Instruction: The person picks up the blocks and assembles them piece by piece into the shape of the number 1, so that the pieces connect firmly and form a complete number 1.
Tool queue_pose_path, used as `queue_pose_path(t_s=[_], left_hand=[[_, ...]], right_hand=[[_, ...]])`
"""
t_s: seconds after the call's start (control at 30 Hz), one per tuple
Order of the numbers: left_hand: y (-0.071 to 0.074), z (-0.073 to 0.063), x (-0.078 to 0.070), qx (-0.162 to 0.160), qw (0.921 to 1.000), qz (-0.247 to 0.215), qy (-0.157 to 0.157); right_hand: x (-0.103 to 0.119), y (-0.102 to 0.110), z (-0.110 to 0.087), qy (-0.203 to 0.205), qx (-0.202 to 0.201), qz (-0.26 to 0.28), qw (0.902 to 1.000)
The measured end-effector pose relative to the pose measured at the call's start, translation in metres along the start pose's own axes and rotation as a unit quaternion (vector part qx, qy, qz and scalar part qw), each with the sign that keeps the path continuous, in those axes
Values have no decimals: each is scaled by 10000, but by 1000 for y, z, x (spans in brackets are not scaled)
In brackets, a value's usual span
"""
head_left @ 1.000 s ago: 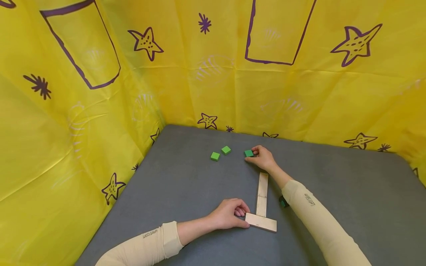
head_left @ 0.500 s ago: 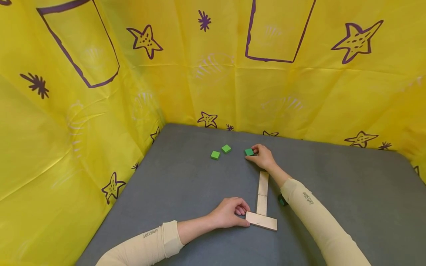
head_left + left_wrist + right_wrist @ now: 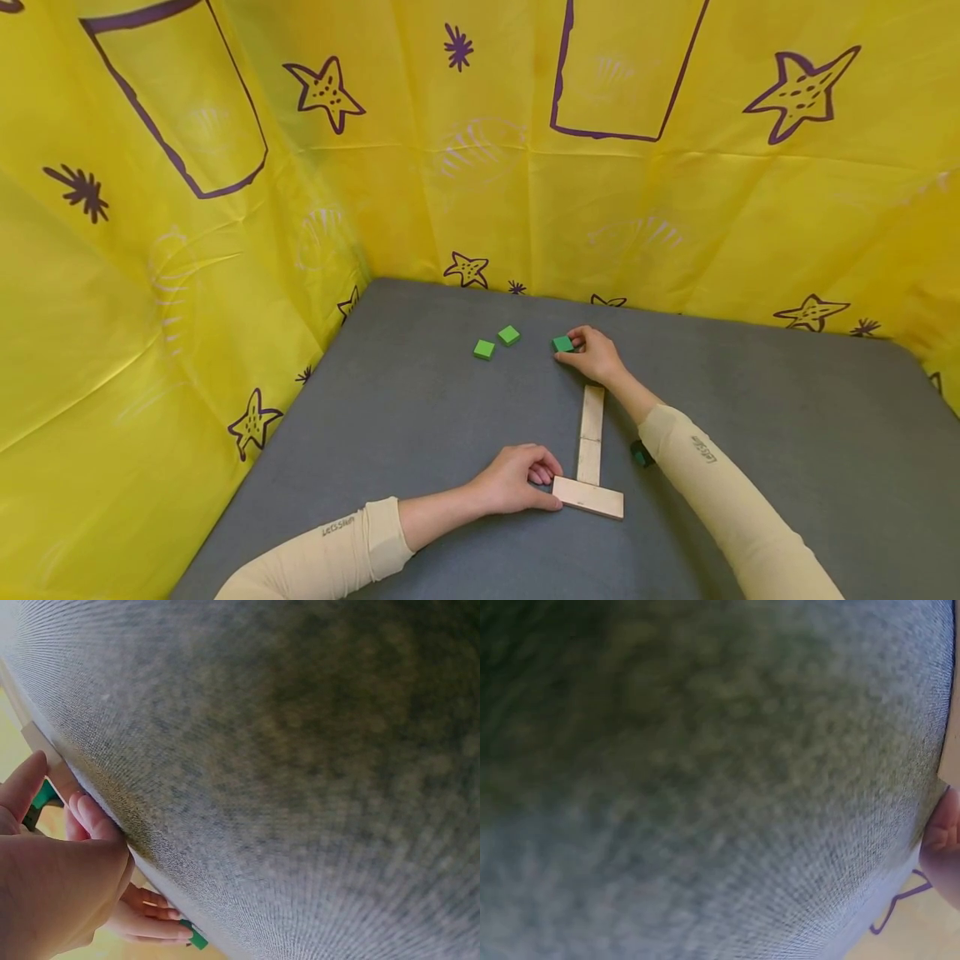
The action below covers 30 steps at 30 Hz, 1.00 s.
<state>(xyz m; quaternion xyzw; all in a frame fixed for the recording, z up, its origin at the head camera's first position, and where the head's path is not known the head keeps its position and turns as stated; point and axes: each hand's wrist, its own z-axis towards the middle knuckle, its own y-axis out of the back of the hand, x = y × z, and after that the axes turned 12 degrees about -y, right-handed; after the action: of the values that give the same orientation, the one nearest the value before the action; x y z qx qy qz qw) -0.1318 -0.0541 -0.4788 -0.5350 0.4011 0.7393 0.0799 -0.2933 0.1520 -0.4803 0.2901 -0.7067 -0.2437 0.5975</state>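
My left hand grips the left end of a flat wooden block, which lies crosswise on the grey table. In the left wrist view, thumb and fingers of the left hand are at the pale block. Two more wooden blocks, a far one and a near one, lie end to end from its far edge, making an upside-down T. Beyond them my right hand pinches a dark green square block between thumb and fingers. Only part of the right hand shows in the right wrist view.
Two light green square blocks, one nearer and one farther, lie left of the right hand. A small black and green object is partly hidden by the right sleeve. Yellow patterned cloth surrounds the grey table.
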Motion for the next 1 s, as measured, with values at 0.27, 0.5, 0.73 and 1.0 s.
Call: queue_pose_path(t_s=[0.27,0.5,0.73,1.0], left_hand=[[0,0,-1,7,10000,44,66],[1,-1,-2,3,10000,31,39],[0,-2,-1,-10,10000,77,-32],[0,-2,0,-26,10000,39,-12]], right_hand=[[0,4,-7,-56,63,187,9998],[-8,8,-10,-298,213,533,9979],[-16,12,-15,-510,419,1087,9919],[-20,20,-23,-609,573,1336,9875]])
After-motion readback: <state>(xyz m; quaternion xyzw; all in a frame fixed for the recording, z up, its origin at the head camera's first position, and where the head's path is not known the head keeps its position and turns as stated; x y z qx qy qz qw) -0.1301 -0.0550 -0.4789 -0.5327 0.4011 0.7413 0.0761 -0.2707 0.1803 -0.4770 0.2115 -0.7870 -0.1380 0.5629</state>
